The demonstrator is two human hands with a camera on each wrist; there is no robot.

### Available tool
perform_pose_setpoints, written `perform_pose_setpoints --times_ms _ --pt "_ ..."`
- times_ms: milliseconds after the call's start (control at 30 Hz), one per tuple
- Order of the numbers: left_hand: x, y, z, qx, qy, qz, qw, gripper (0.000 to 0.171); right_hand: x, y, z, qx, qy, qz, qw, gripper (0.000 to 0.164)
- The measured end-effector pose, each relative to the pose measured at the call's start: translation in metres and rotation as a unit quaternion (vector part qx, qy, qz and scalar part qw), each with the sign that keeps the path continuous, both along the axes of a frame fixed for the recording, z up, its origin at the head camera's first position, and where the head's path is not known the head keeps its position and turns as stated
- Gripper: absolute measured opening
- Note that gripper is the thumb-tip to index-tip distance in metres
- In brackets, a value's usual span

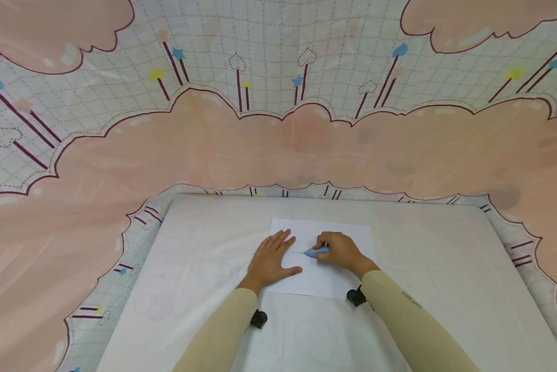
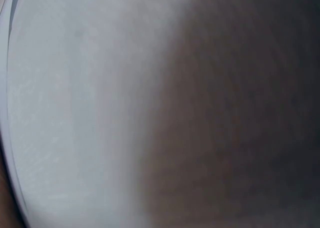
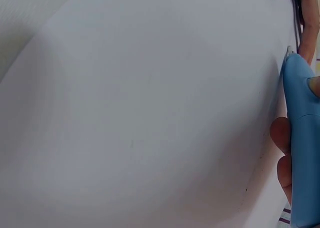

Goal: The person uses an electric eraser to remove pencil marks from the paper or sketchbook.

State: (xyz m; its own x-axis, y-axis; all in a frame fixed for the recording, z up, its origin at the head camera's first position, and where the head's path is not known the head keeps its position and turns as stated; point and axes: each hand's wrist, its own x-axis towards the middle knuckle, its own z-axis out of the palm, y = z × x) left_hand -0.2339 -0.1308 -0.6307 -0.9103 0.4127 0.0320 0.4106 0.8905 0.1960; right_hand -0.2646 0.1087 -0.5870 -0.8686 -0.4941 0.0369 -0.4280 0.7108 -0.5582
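Note:
A sheet of white paper [image 1: 322, 281] lies on the white table. My left hand [image 1: 271, 261] rests flat on its left part, fingers spread and thumb out to the side. My right hand [image 1: 343, 251] grips a rounded blue tool [image 1: 316, 251] with a small metal tip, which points left at the paper. A thin line runs left from the tip. In the right wrist view the blue tool [image 3: 305, 138] has fingers [image 3: 281, 135] curled along its side and the thumb on top. The left wrist view shows only blurred white surface and a dark shape.
The white table [image 1: 204, 248] stretches out on both sides of the paper. Behind and around it hangs a patterned cloth [image 1: 306, 150] in peach and white. Black wrist cameras [image 1: 259, 319] sit under both sleeves.

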Motion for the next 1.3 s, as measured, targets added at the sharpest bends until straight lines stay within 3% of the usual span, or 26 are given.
perform_pose_setpoints --times_ms 800,1300 --pt "0.004 -0.003 0.000 0.020 -0.005 -0.010 0.9997 0.091 0.004 -0.026 -0.002 -0.004 0.013 0.024 1.000 0.012" --pt "0.005 -0.002 0.001 0.016 -0.006 -0.008 0.9998 0.091 0.008 -0.010 0.004 0.025 0.003 -0.005 1.000 0.013"
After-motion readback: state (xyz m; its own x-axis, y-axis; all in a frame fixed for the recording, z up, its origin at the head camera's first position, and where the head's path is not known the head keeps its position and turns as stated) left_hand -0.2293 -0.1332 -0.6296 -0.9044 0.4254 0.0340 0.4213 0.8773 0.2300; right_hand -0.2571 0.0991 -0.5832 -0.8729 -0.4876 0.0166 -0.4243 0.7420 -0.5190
